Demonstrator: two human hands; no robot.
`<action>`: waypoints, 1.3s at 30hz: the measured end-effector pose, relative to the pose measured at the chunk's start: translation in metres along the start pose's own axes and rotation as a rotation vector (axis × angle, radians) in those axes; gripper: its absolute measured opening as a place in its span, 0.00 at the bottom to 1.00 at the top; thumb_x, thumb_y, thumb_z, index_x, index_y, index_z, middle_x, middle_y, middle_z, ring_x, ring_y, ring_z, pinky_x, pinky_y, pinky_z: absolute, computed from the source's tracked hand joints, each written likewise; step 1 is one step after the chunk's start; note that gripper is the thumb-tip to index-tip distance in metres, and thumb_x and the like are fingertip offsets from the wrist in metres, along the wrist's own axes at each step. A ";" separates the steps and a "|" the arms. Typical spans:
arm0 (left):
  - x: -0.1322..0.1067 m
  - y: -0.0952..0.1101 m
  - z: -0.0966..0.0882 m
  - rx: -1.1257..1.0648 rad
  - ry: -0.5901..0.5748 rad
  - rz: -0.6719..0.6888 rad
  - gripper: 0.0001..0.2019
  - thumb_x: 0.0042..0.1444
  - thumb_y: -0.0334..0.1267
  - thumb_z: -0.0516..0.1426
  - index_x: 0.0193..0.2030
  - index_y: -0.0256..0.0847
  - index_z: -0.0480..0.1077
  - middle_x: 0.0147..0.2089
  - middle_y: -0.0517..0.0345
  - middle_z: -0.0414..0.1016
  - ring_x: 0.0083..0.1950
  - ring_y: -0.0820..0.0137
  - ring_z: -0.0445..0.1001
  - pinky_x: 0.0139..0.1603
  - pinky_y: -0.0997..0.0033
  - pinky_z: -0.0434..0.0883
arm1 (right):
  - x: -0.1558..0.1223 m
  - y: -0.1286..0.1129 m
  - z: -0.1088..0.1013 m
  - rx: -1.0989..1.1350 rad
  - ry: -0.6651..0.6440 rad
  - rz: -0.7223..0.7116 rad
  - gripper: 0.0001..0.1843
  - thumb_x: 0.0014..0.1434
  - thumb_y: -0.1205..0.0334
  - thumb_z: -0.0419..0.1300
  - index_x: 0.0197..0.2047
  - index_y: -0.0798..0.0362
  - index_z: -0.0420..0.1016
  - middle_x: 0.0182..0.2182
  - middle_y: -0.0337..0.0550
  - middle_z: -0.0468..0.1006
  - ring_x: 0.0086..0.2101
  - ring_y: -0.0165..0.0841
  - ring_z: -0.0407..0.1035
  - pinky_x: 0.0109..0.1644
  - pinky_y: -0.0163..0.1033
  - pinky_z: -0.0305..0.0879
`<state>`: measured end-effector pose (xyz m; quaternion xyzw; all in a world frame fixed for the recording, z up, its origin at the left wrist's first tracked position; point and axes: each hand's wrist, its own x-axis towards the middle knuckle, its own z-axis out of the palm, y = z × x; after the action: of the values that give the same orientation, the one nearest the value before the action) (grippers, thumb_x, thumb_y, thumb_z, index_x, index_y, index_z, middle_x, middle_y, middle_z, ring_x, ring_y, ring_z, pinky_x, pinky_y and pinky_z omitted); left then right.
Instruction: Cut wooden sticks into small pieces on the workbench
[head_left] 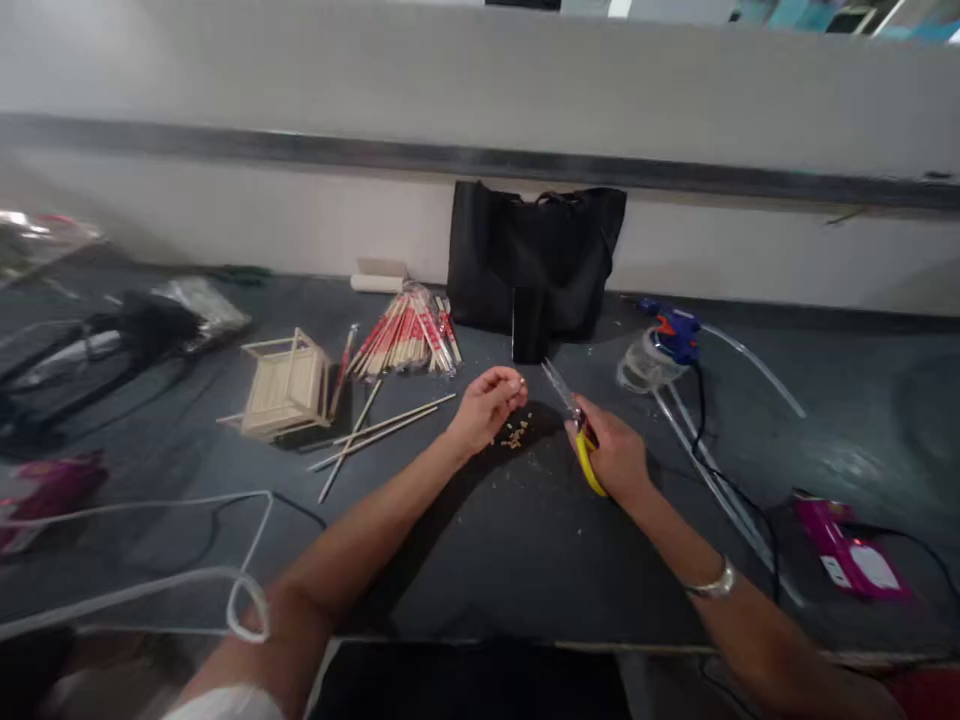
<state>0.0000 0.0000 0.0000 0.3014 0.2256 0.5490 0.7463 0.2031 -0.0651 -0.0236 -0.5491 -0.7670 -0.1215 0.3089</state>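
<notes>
My left hand [489,408] is closed in a pinch, with a tiny pale tip, seemingly a small wooden piece [523,382], showing at the fingertips. Scissors [583,430] with yellow handles are gripped in my right hand [619,455]; their blades point up and to the left, toward the black phone. Below my left fingers, several short cut wooden pieces [514,436] lie scattered on the dark table [480,560]. To the left, a few loose chopsticks [382,428] lie crossed beside a small chair-like model made of sticks [289,385].
Wrapped chopsticks [405,335] with red labels lie at the back. A black bag [536,255] stands against the wall, a phone [529,325] upright before it. On the right are a blue glue gun [675,335], clear glue sticks [712,480] and a magenta box [847,550]. White cable [247,570] crosses the left.
</notes>
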 end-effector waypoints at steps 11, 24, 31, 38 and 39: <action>-0.014 -0.007 0.009 -0.060 -0.049 -0.143 0.13 0.41 0.33 0.73 0.28 0.37 0.73 0.27 0.62 0.74 0.29 0.76 0.70 0.35 0.75 0.70 | -0.004 -0.009 -0.003 -0.042 -0.069 -0.099 0.21 0.67 0.58 0.54 0.60 0.53 0.75 0.32 0.45 0.80 0.35 0.36 0.72 0.41 0.38 0.68; -0.019 -0.011 0.013 -0.085 -0.075 -0.153 0.15 0.39 0.34 0.74 0.29 0.37 0.74 0.26 0.63 0.74 0.26 0.78 0.70 0.35 0.75 0.72 | -0.006 -0.010 -0.003 -0.073 -0.054 -0.080 0.21 0.65 0.63 0.54 0.59 0.53 0.76 0.33 0.46 0.80 0.36 0.35 0.72 0.40 0.36 0.67; -0.018 -0.014 0.012 -0.069 -0.029 -0.161 0.14 0.40 0.33 0.74 0.31 0.37 0.75 0.27 0.62 0.75 0.28 0.75 0.73 0.35 0.74 0.73 | -0.006 -0.010 -0.003 -0.100 -0.046 -0.087 0.21 0.64 0.64 0.54 0.58 0.53 0.76 0.32 0.44 0.79 0.35 0.35 0.72 0.41 0.36 0.67; -0.017 -0.013 0.011 -0.066 -0.038 -0.147 0.14 0.39 0.33 0.75 0.29 0.37 0.75 0.24 0.64 0.73 0.27 0.77 0.72 0.34 0.76 0.73 | -0.007 -0.010 -0.002 -0.092 -0.070 -0.083 0.21 0.64 0.63 0.55 0.59 0.53 0.76 0.33 0.45 0.80 0.37 0.36 0.72 0.42 0.36 0.68; -0.017 -0.012 0.011 -0.058 -0.032 -0.147 0.14 0.40 0.33 0.74 0.29 0.36 0.74 0.25 0.64 0.73 0.27 0.77 0.72 0.34 0.76 0.73 | -0.007 -0.010 -0.002 -0.093 -0.077 -0.078 0.21 0.64 0.63 0.55 0.59 0.52 0.75 0.33 0.45 0.80 0.37 0.36 0.72 0.43 0.36 0.67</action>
<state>0.0108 -0.0208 -0.0006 0.2708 0.2192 0.4942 0.7965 0.1960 -0.0750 -0.0247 -0.5368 -0.7927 -0.1475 0.2484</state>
